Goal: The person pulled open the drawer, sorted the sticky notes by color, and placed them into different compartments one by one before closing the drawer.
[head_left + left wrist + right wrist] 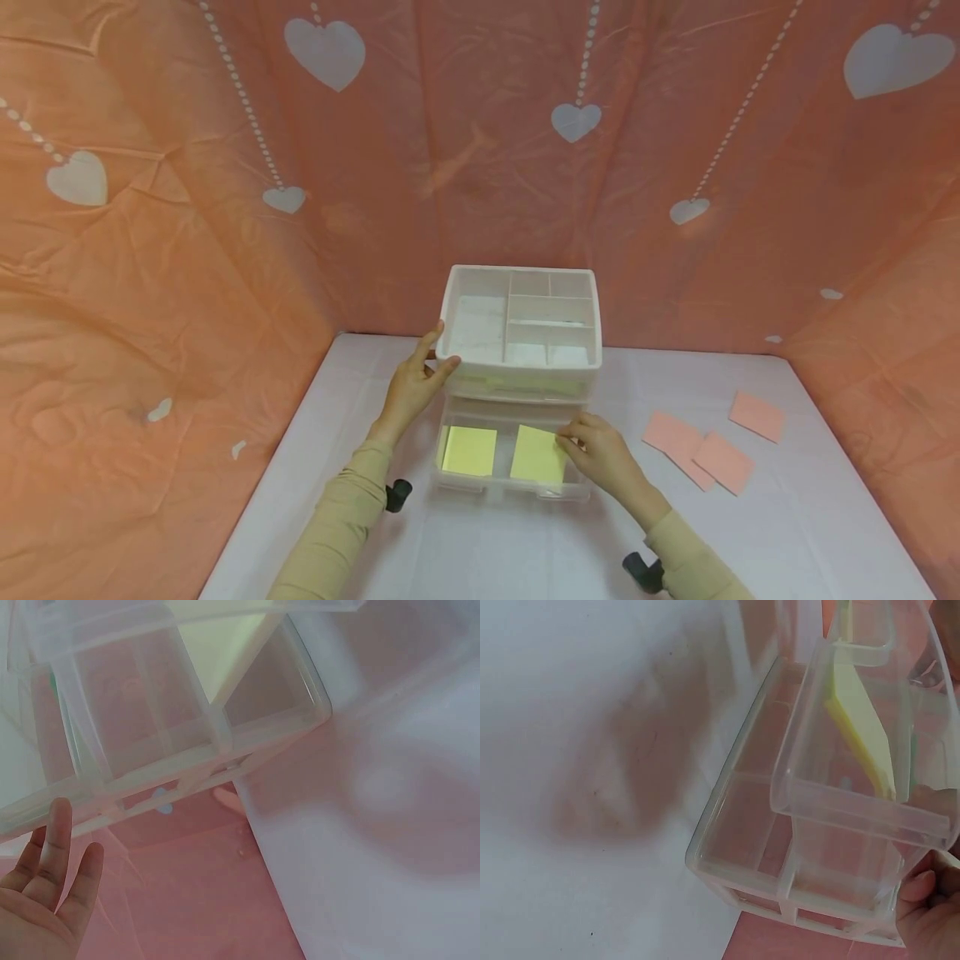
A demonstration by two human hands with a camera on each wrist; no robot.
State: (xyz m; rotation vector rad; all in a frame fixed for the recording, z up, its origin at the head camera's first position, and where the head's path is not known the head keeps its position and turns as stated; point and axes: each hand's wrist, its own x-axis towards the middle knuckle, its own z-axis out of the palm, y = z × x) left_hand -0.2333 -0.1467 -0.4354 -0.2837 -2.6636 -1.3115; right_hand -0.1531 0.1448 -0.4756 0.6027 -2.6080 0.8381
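A white plastic drawer organizer [517,367] stands on the table, its lower clear drawer [459,485] pulled out. One yellow sticky note pad [470,452] lies in the left of that drawer. My right hand [600,454] pinches the right edge of another yellow sticky note pad [537,457] over the drawer's right part. This pad looks tilted in the right wrist view, with curled fingers [919,889] beside it. My left hand [411,387] rests against the organizer's left front corner. Its fingers [58,840] look extended in the left wrist view.
Several pink sticky note pads [723,462] lie on the table at the right, some overlapping. The organizer's top tray has divided compartments. Something yellowish shows through the pushed-in drawer [525,385] below it. An orange cloth with hearts [480,208] hangs behind the white table [480,558].
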